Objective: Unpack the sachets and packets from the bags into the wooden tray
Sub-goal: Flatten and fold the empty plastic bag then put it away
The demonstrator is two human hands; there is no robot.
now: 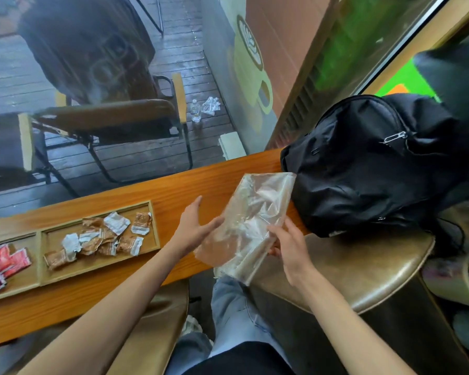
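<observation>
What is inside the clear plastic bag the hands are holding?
The clear plastic bag looks empty: nothing shows through its film. The right hand and left hand cover its lower corners, so those stay unchecked.

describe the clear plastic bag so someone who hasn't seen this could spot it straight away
On the long wooden counter, look just left of the black backpack. The clear plastic bag is held between both hands, the only see-through, crinkled thing there.

A wooden table (173, 190) runs along a window (106, 77), beyond which a folding chair (106, 115) stands on wet dark decking (195, 63), with worn brown stools (363, 272) on the near side.
</observation>
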